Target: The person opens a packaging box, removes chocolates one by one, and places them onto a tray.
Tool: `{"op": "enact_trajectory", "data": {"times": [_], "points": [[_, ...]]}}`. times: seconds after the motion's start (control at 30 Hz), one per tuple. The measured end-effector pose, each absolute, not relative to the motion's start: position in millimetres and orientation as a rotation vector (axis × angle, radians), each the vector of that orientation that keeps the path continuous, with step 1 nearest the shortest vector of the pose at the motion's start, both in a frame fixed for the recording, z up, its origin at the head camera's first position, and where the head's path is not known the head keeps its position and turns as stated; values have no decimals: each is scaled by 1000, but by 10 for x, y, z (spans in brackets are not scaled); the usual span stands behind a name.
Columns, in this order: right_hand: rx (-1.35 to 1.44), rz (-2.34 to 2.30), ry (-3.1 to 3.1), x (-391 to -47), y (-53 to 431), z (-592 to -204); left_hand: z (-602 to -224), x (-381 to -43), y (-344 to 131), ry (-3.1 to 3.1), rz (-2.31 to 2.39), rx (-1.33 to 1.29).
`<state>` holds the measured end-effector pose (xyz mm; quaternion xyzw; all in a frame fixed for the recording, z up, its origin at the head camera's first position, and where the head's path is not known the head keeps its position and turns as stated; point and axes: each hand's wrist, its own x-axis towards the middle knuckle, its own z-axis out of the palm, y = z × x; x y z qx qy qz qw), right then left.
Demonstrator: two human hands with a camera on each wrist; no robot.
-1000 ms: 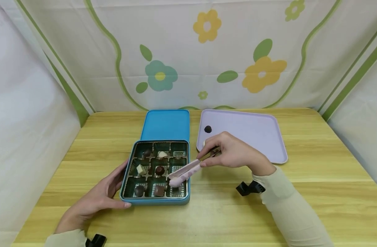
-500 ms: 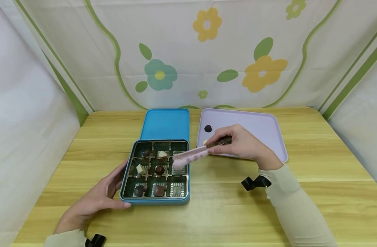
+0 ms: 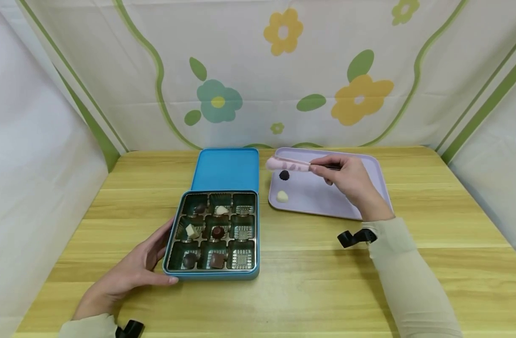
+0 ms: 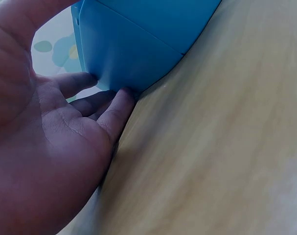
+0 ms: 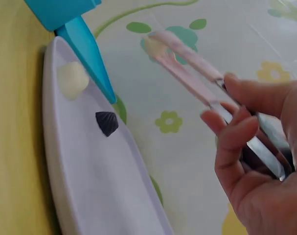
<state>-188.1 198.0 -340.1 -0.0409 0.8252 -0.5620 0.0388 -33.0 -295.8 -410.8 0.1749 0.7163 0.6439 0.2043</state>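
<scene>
My left hand (image 3: 133,270) holds the front left corner of a blue tin (image 3: 213,276), thumb along the front and fingertips against the side in the left wrist view. Inside, a dark divided insert bears several chocolates, dark, brown and white; its right-hand column shows bare compartment floors. My right hand (image 3: 348,180) pinches pink-tipped tongs (image 3: 289,164) above the left part of a lilac tray (image 3: 342,199). A blurred cream-coloured piece (image 5: 155,47) sits between the tong tips in the right wrist view. On the tray lie a dark ridged chocolate (image 3: 284,175) and a white chocolate (image 3: 282,196).
The tin's blue lid (image 3: 226,169) lies flat behind it, left of the tray. Wooden table (image 3: 300,281) surrounds everything. A flower-printed white cloth (image 3: 249,70) hangs behind, with white cloth (image 3: 34,155) on both sides.
The right hand has lifted the tongs from the tin's front right compartment and carried them back and right, over the tray. The left hand and the tin have stayed put.
</scene>
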Motion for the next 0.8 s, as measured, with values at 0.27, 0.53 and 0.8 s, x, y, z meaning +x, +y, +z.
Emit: {"op": "enact_trajectory", "data": {"times": [0.27,0.53,0.8], "points": [[213,-1712,2618,-2035,2003,-3580,-4080,-320,-2945,2020,1774,454],[350,-1702,2606,-2095,2000,-3695,-4082,-313,-2951,2049,1754,440],[400,-1693,2583,-2124,1965,-3737,-4083,-315,-2944,2035,1764,451]]}}
